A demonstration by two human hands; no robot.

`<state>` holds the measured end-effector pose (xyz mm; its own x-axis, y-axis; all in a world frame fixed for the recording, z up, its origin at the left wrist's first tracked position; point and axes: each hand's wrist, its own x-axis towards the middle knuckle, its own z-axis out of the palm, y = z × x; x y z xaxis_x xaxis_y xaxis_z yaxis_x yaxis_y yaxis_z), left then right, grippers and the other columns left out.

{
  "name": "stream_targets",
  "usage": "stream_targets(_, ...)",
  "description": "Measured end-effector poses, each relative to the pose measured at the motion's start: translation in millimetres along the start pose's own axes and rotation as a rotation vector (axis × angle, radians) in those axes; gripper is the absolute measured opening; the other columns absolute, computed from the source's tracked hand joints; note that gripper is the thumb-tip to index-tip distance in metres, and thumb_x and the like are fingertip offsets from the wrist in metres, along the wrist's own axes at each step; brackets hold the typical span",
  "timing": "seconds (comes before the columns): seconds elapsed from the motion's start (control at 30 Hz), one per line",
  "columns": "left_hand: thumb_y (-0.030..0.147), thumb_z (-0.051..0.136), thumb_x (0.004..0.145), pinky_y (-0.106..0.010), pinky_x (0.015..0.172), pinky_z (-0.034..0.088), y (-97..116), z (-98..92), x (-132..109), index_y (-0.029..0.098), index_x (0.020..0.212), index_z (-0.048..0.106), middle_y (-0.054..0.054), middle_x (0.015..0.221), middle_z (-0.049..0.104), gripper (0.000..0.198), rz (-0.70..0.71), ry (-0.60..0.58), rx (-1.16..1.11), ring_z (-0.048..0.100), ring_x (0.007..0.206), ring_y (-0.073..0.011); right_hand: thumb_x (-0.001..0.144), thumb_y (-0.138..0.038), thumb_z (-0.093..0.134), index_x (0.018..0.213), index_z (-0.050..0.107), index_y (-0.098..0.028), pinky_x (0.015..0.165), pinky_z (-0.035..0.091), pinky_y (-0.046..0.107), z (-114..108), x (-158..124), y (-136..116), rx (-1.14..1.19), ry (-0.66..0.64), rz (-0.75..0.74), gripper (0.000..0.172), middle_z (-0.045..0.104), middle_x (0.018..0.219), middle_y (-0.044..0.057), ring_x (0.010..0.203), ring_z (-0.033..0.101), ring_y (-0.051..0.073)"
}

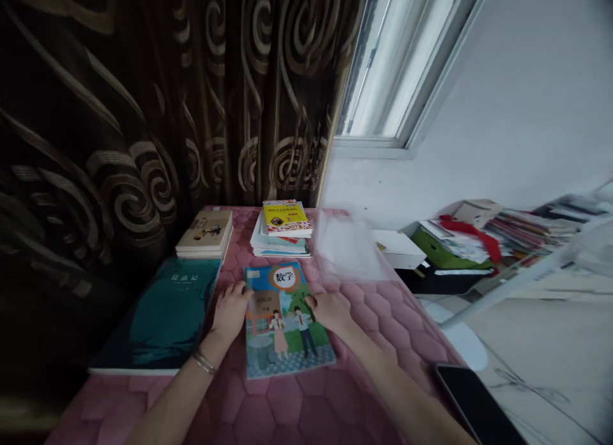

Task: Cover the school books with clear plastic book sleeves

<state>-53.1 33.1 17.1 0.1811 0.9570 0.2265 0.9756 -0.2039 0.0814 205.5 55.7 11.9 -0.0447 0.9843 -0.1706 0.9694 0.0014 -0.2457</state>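
A colourful textbook (285,317) with cartoon children on its cover lies flat on the pink quilted tabletop (297,400). My left hand (230,311) rests at its left edge, fingers curled onto the cover's rim. My right hand (330,309) lies at its right edge, fingers touching the cover. A thin bracelet circles my left wrist. Neither hand lifts the book.
A dark teal book (163,317) lies left of the textbook. Behind stand a tan book stack (205,233) and a stack topped by a yellow book (285,218). A clear plastic sheet (347,248), a white box (400,248), a phone (476,403) and cluttered papers (502,231) lie right.
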Motion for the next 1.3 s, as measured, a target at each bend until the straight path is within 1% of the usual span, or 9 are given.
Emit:
stream_targets(0.17,0.000,0.038,0.087,-0.034,0.094,0.048,14.6,17.4,11.9,0.018,0.119,0.066,-0.014,0.116,0.065,0.046,-0.269,0.000,-0.185,0.062,0.108,-0.0218,0.101,-0.036,0.029,0.105,0.067,-0.009,0.077,0.051,0.035,16.0,-23.0,-3.6,0.064,0.063,0.098,0.046,0.073,0.101,0.021,0.096,0.070,0.029)
stream_targets(0.33,0.005,0.034,0.091,-0.034,0.084,0.052,34.7,29.7,18.8,0.005,0.129,0.053,-0.022,0.117,0.063,0.043,-0.324,0.027,-0.168,0.065,0.104,-0.0247,0.101,-0.031,0.030,0.103,0.066,-0.008,0.076,0.051,0.033,22.7,-28.2,-5.5,0.131,0.123,0.067,0.042,0.073,0.098,0.020,0.094,0.071,0.028)
stream_targets(0.5,-0.007,0.029,0.083,-0.026,0.083,0.052,38.1,27.3,33.4,0.009,0.130,0.052,-0.018,0.115,0.065,0.055,-0.287,0.033,-0.144,0.065,0.101,-0.0182,0.102,-0.031,0.028,0.101,0.067,-0.009,0.076,0.051,0.030,18.5,-24.0,-0.2,0.131,0.181,0.076,0.044,0.073,0.097,0.020,0.093,0.071,0.026)
stream_targets(0.63,-0.001,0.027,0.087,-0.043,0.087,0.052,47.7,24.3,30.8,0.009,0.128,0.056,-0.024,0.126,0.058,0.051,-0.297,0.064,-0.069,0.061,0.110,-0.0278,0.101,-0.033,0.034,0.098,0.068,-0.009,0.078,0.051,0.032,16.9,-19.1,0.5,0.091,0.165,0.119,0.042,0.073,0.098,0.021,0.093,0.071,0.027)
stream_targets(0.73,0.007,0.033,0.090,-0.054,0.103,0.040,64.7,27.5,18.9,0.014,0.130,0.057,-0.019,0.143,0.049,0.047,-0.095,0.077,-0.003,0.050,0.127,-0.0306,0.101,-0.034,0.034,0.100,0.066,-0.009,0.078,0.052,0.033,18.6,-18.4,-0.6,0.069,0.175,0.135,0.040,0.073,0.098,0.021,0.093,0.071,0.027)
stream_targets(0.87,0.028,0.040,0.095,-0.048,0.117,0.024,80.5,40.0,1.4,0.021,0.141,0.047,-0.007,0.152,0.042,0.047,0.216,-0.034,-0.085,0.033,0.142,-0.0239,0.101,-0.034,0.032,0.101,0.066,-0.009,0.077,0.052,0.033,17.9,-19.6,-1.3,0.065,0.145,0.137,0.042,0.072,0.099,0.021,0.093,0.071,0.028)
stream_targets(1.0,0.037,0.040,0.095,-0.047,0.117,0.025,62.3,44.0,-8.0,0.019,0.146,0.040,-0.010,0.156,0.033,0.054,0.062,-0.035,-0.096,0.030,0.144,-0.0264,0.102,-0.034,0.031,0.102,0.066,-0.008,0.077,0.052,0.034,14.0,-20.5,-1.6,0.076,0.120,0.127,0.044,0.072,0.100,0.021,0.095,0.071,0.029)
stream_targets(1.13,0.031,0.037,0.096,-0.046,0.110,0.035,36.5,35.9,-14.9,0.017,0.144,0.044,-0.014,0.153,0.039,0.050,-0.125,-0.016,-0.069,0.041,0.137,-0.0295,0.102,-0.034,0.031,0.100,0.066,-0.008,0.078,0.050,0.033,13.6,-20.9,-0.5,0.093,0.117,0.125,0.044,0.072,0.099,0.021,0.096,0.070,0.028)
stream_targets(1.3,0.022,0.042,0.094,-0.044,0.093,0.048,44.2,24.8,-13.1,0.013,0.133,0.053,-0.022,0.128,0.057,0.042,-0.299,0.010,-0.104,0.057,0.117,-0.0325,0.100,-0.043,0.036,0.103,0.064,-0.008,0.079,0.049,0.030,12.9,-22.1,3.6,0.147,0.098,0.061,0.045,0.072,0.101,0.020,0.100,0.069,0.028)
